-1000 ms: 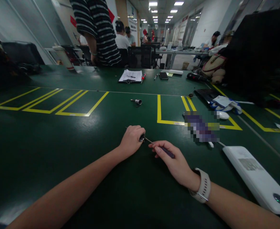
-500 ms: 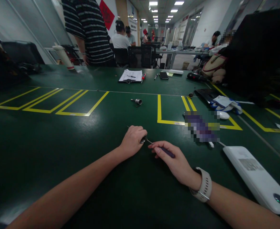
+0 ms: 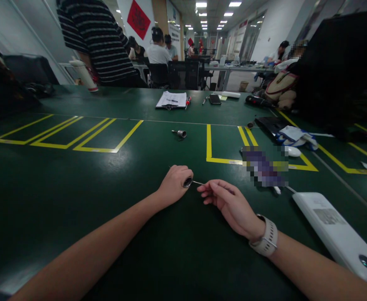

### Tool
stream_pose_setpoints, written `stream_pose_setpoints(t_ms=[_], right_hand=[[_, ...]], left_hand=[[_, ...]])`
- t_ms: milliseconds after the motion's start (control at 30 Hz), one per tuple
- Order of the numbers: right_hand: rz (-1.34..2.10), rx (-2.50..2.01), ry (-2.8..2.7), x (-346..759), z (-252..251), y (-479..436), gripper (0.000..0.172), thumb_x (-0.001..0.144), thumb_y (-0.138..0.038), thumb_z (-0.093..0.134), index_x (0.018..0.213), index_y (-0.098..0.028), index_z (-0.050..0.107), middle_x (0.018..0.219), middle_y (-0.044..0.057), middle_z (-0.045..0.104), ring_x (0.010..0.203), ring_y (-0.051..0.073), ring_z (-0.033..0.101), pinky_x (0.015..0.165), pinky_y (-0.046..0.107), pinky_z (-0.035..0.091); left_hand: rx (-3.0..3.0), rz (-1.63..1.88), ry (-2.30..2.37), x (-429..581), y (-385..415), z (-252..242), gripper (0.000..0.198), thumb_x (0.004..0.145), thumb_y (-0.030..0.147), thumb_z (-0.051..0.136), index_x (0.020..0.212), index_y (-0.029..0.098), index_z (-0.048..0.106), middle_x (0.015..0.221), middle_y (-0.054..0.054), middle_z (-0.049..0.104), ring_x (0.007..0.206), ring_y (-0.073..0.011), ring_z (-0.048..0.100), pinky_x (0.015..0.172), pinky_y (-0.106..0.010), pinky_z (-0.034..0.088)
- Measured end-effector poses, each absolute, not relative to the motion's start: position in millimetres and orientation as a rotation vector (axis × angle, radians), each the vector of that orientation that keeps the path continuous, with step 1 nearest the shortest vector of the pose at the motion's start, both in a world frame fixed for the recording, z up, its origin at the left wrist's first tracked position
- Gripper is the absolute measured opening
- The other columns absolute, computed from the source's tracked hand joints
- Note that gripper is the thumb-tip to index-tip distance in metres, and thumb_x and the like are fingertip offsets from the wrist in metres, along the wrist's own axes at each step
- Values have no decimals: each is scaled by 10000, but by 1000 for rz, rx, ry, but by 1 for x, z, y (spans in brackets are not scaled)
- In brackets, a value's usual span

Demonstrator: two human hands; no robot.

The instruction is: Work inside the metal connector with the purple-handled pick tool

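My left hand (image 3: pixel 175 184) is closed round a small hollow metal cylinder (image 3: pixel 187 182), whose dark open end faces right. A thin tip shows past the far side of the fingers. My right hand (image 3: pixel 229 200), with a watch on its wrist, is closed on a screwdriver (image 3: pixel 198 183). Its thin metal shaft reaches toward the mouth of the cylinder; whether it touches is unclear. The handle is hidden behind the fingers. Further back on the table lies another metal piece (image 3: pixel 180 133), cup-shaped with a narrow stem.
The green table (image 3: pixel 117 255) carries yellow tape outlines (image 3: pixel 222 160). To the right lie a partly blurred phone (image 3: pixel 260 167), a white power bank (image 3: pixel 333 230), a white mouse (image 3: pixel 292 151) and gloves (image 3: pixel 297 137). A clipboard (image 3: pixel 172 100) lies farther back. A person (image 3: pixel 105 46) stands beyond.
My right hand has turned and its fingers have shifted on the screwdriver, hiding the handle. The cylinder's mouth shows more fully in my left hand. The standing person has moved left.
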State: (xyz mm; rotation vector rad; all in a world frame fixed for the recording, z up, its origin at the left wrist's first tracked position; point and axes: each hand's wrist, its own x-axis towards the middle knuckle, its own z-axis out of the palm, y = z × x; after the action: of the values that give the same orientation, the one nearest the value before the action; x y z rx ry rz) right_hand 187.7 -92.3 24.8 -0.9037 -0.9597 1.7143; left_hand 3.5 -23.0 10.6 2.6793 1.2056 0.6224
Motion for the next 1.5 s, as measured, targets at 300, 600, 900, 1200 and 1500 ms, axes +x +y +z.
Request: stream_pose_setpoints(t_ms=[300, 600, 900, 1200, 1500], right_hand=[[1535, -1032, -1247, 187, 31, -93, 184, 842, -310, 549, 926, -186, 657, 968, 57, 659, 864, 173, 590, 766, 339, 475], [1857, -799, -794, 193, 18, -80, 164, 853, -262, 538, 888, -157, 659, 938, 62, 678, 869, 148, 612, 788, 297, 470], [1767, -856, -818, 187, 20, -86, 131, 837, -261, 559, 840, -166, 649, 884, 52, 680, 819, 147, 603, 726, 284, 458], [1148, -1138, -1080, 193, 10, -87, 128, 797, -313, 602, 889, -224, 615, 969, 38, 633, 875, 192, 566, 777, 358, 451], [994, -1323, -1566, 181, 6, -80, 227, 862, -227, 462, 1083, -225, 512, 1165, 72, 558, 1106, 224, 513, 981, 464, 361]], left_hand=[[2980, 434, 1133, 5, -21, 17, 116, 792, 101, 468, 708, 155, 527, 726, -28, 522, 703, -173, 462, 660, -307, 331], [2996, 427, 1050, 3, -14, 18, 132, 803, 97, 455, 697, 151, 511, 721, -23, 514, 693, -160, 457, 652, -296, 325], [2935, 426, 1151, 3, -10, 15, 102, 776, 97, 476, 707, 155, 523, 723, -28, 533, 692, -171, 477, 640, -302, 346], [2494, 746, 1496, -6, -6, 12, 126, 786, 263, 556, 727, 157, 521, 712, -11, 544, 649, -149, 500, 611, -291, 400], [2337, 963, 1558, -3, -4, 5, 162, 803, 294, 538, 873, 155, 493, 839, -29, 528, 749, -156, 498, 685, -300, 427]])
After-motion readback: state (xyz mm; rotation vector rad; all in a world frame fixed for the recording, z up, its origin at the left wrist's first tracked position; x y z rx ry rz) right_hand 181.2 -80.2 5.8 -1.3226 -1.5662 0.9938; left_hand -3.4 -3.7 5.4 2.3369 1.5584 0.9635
